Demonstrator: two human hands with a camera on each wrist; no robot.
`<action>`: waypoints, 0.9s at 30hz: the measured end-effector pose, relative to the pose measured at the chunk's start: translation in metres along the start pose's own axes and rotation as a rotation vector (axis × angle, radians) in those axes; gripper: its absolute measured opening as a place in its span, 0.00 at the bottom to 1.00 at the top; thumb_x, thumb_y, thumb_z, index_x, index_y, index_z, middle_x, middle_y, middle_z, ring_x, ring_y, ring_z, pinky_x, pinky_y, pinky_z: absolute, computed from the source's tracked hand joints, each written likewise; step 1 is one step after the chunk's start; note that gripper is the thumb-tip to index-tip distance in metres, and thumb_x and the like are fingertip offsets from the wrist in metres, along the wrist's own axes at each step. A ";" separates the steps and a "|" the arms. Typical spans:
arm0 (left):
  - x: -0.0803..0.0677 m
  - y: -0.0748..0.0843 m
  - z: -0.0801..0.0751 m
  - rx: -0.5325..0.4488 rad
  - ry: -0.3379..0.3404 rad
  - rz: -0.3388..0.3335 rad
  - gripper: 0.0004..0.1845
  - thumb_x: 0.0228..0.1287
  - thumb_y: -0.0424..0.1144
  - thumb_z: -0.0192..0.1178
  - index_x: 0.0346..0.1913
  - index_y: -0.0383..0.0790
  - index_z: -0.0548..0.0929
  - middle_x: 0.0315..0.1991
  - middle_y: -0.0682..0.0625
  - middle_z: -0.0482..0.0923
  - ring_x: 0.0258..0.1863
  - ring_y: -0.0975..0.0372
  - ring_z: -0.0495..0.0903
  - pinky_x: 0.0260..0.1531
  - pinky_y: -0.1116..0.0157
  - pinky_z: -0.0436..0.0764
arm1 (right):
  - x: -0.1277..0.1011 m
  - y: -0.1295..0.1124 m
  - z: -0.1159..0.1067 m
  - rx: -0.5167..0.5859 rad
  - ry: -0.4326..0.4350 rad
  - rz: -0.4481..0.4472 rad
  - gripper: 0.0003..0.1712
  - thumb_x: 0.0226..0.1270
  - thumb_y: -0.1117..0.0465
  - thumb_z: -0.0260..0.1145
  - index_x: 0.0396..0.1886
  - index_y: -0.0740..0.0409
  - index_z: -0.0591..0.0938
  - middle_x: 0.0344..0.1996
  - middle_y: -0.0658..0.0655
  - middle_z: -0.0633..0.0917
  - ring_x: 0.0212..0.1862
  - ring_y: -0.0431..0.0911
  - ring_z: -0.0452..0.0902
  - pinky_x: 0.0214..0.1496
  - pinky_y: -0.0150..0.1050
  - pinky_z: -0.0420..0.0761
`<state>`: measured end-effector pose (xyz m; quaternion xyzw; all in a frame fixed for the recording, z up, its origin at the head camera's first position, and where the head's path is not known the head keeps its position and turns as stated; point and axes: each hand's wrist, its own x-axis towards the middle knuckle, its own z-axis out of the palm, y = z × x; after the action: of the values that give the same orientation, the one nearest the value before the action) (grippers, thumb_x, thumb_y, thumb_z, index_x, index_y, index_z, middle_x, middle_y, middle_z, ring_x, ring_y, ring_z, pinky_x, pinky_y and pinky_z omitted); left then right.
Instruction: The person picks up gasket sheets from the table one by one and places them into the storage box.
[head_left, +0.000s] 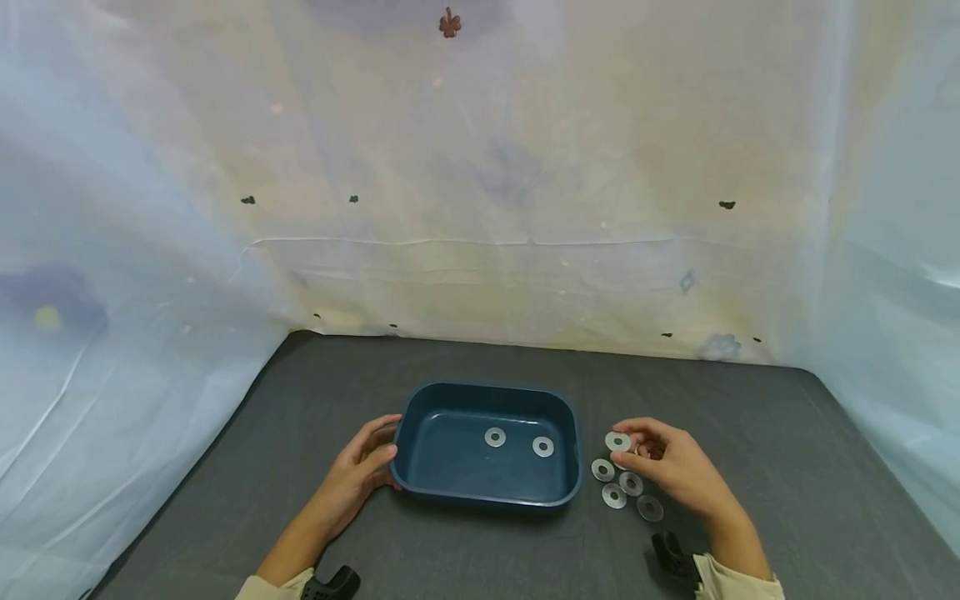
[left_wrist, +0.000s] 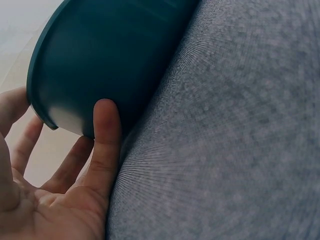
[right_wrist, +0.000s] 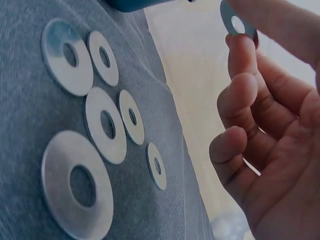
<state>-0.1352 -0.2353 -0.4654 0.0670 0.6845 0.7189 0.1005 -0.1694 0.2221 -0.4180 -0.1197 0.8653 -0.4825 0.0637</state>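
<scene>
A dark blue plastic tub (head_left: pixel 420 467) stands on the grey cloth, with two flat metal washers (head_left: pixel 495 437) lying in it. My left hand (head_left: pixel 384 454) rests against the tub's left end; in the left wrist view its straight fingers (left_wrist: pixel 106 135) touch the tub's wall (left_wrist: pixel 110 55). Right of the tub my right hand (head_left: pixel 626 446) pinches one washer (head_left: pixel 618 441) between thumb and fingertips, a little above the cloth. The right wrist view shows that washer (right_wrist: pixel 237 25) held at the fingertips (right_wrist: pixel 242 55). Several loose washers (head_left: pixel 613 496) lie on the cloth under and beside that hand.
The grey cloth-covered table (head_left: pixel 787 500) is walled by pale sheeting (head_left: pixel 480 208) at the back and both sides. In the right wrist view the loose washers (right_wrist: pixel 105 125) differ in size. Black wrist mounts (head_left: pixel 671 557) show at the bottom edge.
</scene>
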 end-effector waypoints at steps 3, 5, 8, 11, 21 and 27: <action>0.000 -0.001 -0.001 0.004 -0.003 0.001 0.27 0.80 0.39 0.46 0.76 0.43 0.57 0.71 0.38 0.59 0.51 0.61 0.80 0.41 0.56 0.84 | 0.001 -0.002 0.001 -0.006 -0.004 0.005 0.24 0.63 0.53 0.73 0.56 0.57 0.81 0.33 0.55 0.78 0.27 0.38 0.70 0.26 0.35 0.73; 0.000 -0.001 -0.001 0.004 -0.004 0.001 0.27 0.80 0.39 0.46 0.76 0.43 0.56 0.71 0.37 0.58 0.51 0.61 0.80 0.41 0.55 0.84 | 0.001 -0.004 0.002 -0.007 -0.005 0.009 0.23 0.63 0.53 0.73 0.55 0.56 0.81 0.33 0.54 0.78 0.27 0.39 0.70 0.26 0.35 0.73; -0.001 -0.001 -0.001 0.002 -0.005 -0.003 0.27 0.80 0.39 0.46 0.76 0.43 0.56 0.72 0.37 0.58 0.51 0.60 0.79 0.41 0.55 0.84 | 0.002 -0.005 0.003 -0.011 -0.006 0.011 0.23 0.62 0.53 0.73 0.55 0.56 0.82 0.32 0.54 0.78 0.27 0.38 0.70 0.27 0.35 0.73; -0.001 0.000 -0.001 0.001 -0.006 -0.005 0.27 0.80 0.40 0.46 0.76 0.43 0.56 0.72 0.37 0.57 0.51 0.60 0.79 0.41 0.55 0.84 | 0.003 -0.008 0.006 -0.023 -0.015 0.008 0.23 0.62 0.53 0.74 0.54 0.56 0.82 0.32 0.54 0.78 0.27 0.38 0.71 0.27 0.34 0.73; 0.000 0.002 -0.001 0.007 -0.010 0.007 0.27 0.80 0.39 0.46 0.77 0.42 0.56 0.71 0.38 0.59 0.52 0.60 0.79 0.41 0.56 0.84 | 0.007 -0.016 0.020 -0.098 -0.025 0.004 0.23 0.61 0.52 0.74 0.54 0.54 0.83 0.33 0.51 0.81 0.29 0.39 0.73 0.29 0.33 0.74; -0.001 0.001 -0.001 0.008 -0.011 0.001 0.27 0.80 0.40 0.46 0.77 0.43 0.56 0.71 0.39 0.59 0.52 0.60 0.79 0.41 0.56 0.84 | 0.009 -0.018 0.026 -0.097 -0.034 -0.023 0.22 0.61 0.53 0.75 0.54 0.51 0.83 0.31 0.50 0.80 0.29 0.39 0.72 0.30 0.33 0.75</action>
<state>-0.1349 -0.2360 -0.4643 0.0716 0.6867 0.7159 0.1038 -0.1696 0.1890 -0.4162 -0.1410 0.8850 -0.4387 0.0670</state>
